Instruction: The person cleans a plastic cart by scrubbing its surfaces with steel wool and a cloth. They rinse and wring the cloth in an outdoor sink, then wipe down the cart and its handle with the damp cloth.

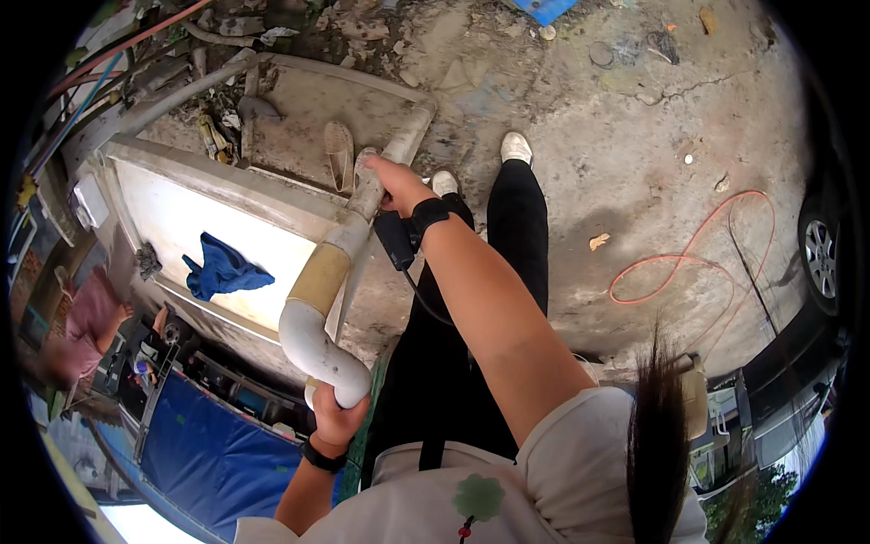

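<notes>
A plastic pipe with a tan section (319, 275) and a white S-shaped bend (309, 340) runs along the side of a pale, framed panel. Low in the picture my left hand (338, 415) grips the curved end of the bend. Farther up, my right hand (397, 180) holds the greyer, dirty stretch of pipe (367, 194); part of its grip is hidden. A crumpled dark blue cloth (224, 268) lies on the brightly lit white panel (279, 251). Beyond the panel, a woven-looking shoe (338, 153) rests inside a concrete-coloured frame.
An orange hose (683, 257) loops on the concrete ground at right, near a dark car's wheel (819, 258). Debris (353, 27) lies at the top. At left are a person in pink (95, 316), another person's arm and a blue tarpaulin (224, 455).
</notes>
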Tool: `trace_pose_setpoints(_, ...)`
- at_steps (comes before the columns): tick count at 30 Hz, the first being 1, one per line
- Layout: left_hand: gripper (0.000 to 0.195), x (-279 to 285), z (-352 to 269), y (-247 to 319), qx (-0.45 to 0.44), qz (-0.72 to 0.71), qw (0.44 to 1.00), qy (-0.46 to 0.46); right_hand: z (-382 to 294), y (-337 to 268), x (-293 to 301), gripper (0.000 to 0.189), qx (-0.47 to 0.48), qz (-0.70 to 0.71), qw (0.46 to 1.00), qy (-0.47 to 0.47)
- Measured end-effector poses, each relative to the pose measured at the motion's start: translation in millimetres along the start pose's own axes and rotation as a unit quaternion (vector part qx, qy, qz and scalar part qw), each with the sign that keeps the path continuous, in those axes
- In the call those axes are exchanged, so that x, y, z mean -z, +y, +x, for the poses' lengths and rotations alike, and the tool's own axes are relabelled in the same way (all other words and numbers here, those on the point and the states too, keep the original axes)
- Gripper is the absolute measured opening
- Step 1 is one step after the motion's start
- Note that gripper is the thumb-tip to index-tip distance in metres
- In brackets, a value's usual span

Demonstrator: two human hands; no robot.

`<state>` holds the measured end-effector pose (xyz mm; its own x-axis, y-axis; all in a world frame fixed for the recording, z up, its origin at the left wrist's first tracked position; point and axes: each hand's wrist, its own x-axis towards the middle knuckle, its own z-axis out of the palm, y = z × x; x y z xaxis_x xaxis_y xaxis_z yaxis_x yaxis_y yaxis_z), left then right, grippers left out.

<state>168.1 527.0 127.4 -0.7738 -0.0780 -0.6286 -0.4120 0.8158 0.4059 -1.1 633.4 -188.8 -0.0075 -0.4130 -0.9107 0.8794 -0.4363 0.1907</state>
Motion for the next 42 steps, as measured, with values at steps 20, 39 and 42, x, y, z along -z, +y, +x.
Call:
trace_pose_setpoints(20, 0.035, 10, -1, -6, 0.022, -0.015, 0.996, -0.084, -5, -4, 3, 0.051, -0.008, -0.053, 0.998, 0.038)
trace_pose_setpoints(39, 0.035, -6, 4, -6, -0.046, 0.021, 0.995, -0.084, 4, -21, 13, 0.05, -0.001, -0.028, 1.0, 0.004)
trace_pose_setpoints(42, 0.013, -10, 15, 8, -0.113, 0.082, 0.99, -0.027, 3, -23, 18, 0.049, -0.024, -0.053, 0.998, 0.016)
